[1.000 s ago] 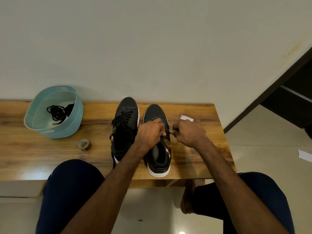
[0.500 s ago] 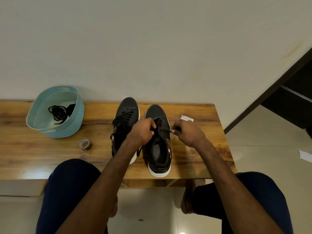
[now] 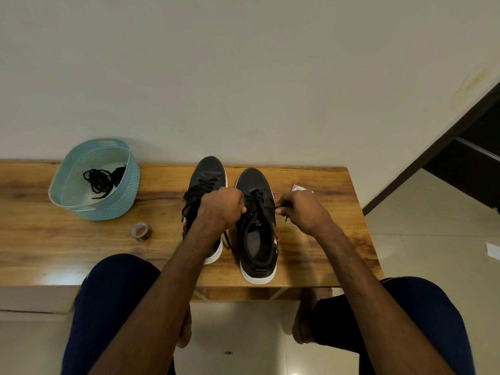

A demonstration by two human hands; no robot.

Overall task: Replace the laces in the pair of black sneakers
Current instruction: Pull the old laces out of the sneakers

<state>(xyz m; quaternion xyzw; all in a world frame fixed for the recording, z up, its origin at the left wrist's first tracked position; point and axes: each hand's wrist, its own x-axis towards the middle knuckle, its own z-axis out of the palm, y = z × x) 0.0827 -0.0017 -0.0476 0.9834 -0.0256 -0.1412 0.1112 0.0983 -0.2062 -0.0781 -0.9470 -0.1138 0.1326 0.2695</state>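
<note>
Lace (image 3: 257, 197) in closed grip of left hand (image 3: 220, 205), right hand (image 3: 300, 209); tongue print (image 3: 259, 222) illegible

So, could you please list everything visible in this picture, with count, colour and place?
wooden table: 1, brown, by the wall
black sneakers with white soles: 2, black, side by side mid-table
black lace: 1, black, partly threaded in right-side sneaker
teal plastic basket: 1, teal, table's left
coiled black laces: 1 bundle, black, in basket
small roll of tape: 1, greyish, near basket
small paper packet: 1, white-pink, table's right
white paper sheet: 1, white, floor, far right
legs in trousers: 2, dark blue, foreground
left hand: 1, fingers grip lace
right hand: 1, fingers pinch lace end
</note>
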